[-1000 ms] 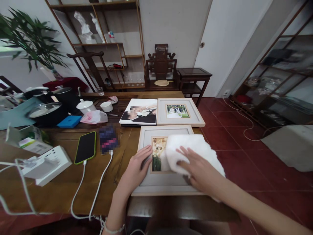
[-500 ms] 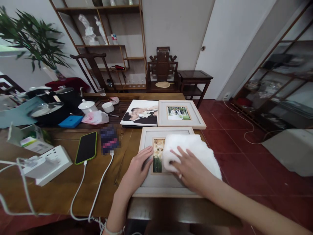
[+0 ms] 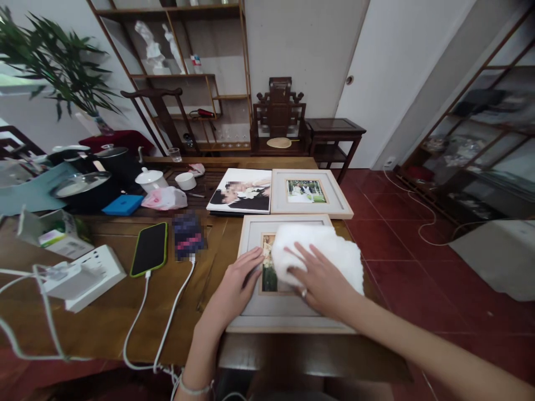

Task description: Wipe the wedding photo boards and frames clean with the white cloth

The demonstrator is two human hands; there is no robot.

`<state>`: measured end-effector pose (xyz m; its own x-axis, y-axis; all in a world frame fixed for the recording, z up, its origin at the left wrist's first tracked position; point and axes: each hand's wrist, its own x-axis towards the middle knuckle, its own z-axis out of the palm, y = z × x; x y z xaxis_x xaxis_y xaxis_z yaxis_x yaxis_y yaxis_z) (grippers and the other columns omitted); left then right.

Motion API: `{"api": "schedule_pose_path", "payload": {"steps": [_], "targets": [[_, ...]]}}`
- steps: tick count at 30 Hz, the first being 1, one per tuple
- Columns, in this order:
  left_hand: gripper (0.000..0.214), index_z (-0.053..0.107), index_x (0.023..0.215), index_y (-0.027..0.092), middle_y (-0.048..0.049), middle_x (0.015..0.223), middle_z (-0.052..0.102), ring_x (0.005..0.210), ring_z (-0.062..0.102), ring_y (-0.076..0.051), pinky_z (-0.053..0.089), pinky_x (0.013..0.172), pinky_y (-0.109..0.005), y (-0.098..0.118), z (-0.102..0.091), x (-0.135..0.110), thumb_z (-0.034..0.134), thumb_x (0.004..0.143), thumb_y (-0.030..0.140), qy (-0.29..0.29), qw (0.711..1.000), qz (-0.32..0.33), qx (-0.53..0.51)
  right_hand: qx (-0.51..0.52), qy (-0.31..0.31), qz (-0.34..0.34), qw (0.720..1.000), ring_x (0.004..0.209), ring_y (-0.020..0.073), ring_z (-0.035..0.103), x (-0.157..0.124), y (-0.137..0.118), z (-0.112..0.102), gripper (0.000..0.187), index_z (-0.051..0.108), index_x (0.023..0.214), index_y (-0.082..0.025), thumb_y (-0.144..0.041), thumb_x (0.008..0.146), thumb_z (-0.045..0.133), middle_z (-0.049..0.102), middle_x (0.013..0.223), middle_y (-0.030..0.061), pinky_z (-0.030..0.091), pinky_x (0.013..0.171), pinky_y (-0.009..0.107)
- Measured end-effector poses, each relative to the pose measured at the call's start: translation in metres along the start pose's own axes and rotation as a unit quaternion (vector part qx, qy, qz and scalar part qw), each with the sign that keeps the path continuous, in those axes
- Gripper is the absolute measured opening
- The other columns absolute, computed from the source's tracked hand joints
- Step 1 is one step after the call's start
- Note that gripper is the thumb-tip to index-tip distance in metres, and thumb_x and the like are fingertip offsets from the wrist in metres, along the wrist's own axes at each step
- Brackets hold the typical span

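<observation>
A picture frame (image 3: 288,312) with a pale wooden edge and a wide light mat lies flat near the table's front edge. Its small photo (image 3: 270,278) is partly covered by a fluffy white cloth (image 3: 343,256). My right hand (image 3: 320,278), wearing a ring, presses the cloth against the frame with its fingers over it. On the left part of the frame rests my left hand (image 3: 240,281), fingers stretched out and holding nothing. Behind it lie a second picture frame (image 3: 334,195) and a large photo panel (image 3: 238,186), side by side.
Left of the frame, a charging phone (image 3: 149,249), a blurred-out device (image 3: 188,236) and a white power strip (image 3: 94,278) with cables lie on the wooden table (image 3: 175,334). Pots, a lidded white bowl (image 3: 150,180) and a blue box (image 3: 122,204) stand further back. Red floor tiles stretch to the right.
My right hand and the white cloth have slid slightly left over the frame, covering more of the photo. The left hand stays in place on the frame.
</observation>
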<state>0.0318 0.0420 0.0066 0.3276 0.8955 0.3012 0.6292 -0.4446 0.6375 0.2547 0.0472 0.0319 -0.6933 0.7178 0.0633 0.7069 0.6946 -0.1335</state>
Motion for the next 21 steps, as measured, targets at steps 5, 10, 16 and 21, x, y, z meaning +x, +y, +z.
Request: {"api": "schedule_pose_path", "payload": {"steps": [5,10,16,21], "targets": [[0.035,0.056,0.123,0.018,-0.0092,0.135,0.053,0.129,0.043,-0.019,0.033,0.110,-0.041,0.002,-0.002,-0.003,0.041,0.093,0.027,-0.009,1.000,-0.025,-0.009,-0.080,0.023,0.007,0.997,0.137,0.0390,0.012,0.047,0.031,-0.011,0.042,0.052,0.123,-0.009,-0.015,0.082,0.051,0.026,0.148,0.0208,0.019,0.105,0.061],[0.042,0.039,0.137,0.020,-0.0064,0.146,0.038,0.136,0.033,-0.016,0.023,0.114,-0.038,0.006,-0.005,-0.005,0.028,0.097,0.028,0.041,0.998,-0.042,-0.035,-0.093,0.006,-0.047,0.995,0.137,0.0393,0.011,0.086,0.018,-0.009,0.046,0.052,0.125,-0.010,-0.012,0.079,0.052,0.025,0.149,0.0196,0.017,0.104,0.063],[0.046,0.034,0.139,0.017,-0.0077,0.148,0.035,0.137,0.030,-0.017,0.019,0.115,-0.037,0.008,-0.006,-0.004,0.029,0.096,0.033,0.094,0.990,-0.081,-0.065,-0.100,-0.018,-0.084,0.991,0.132,0.0427,0.024,0.084,-0.022,-0.001,0.038,0.060,0.117,-0.007,-0.015,0.080,0.052,0.035,0.142,0.0253,0.025,0.102,0.059],[0.047,0.036,0.138,0.018,-0.0075,0.146,0.038,0.136,0.032,-0.017,0.021,0.114,-0.038,0.011,-0.008,-0.004,0.025,0.097,0.036,0.079,0.989,-0.092,-0.086,-0.062,-0.055,-0.140,0.987,0.131,0.0430,0.028,0.047,-0.044,-0.015,0.032,0.064,0.109,-0.008,-0.019,0.081,0.052,0.036,0.141,0.0259,0.028,0.102,0.057]]}}
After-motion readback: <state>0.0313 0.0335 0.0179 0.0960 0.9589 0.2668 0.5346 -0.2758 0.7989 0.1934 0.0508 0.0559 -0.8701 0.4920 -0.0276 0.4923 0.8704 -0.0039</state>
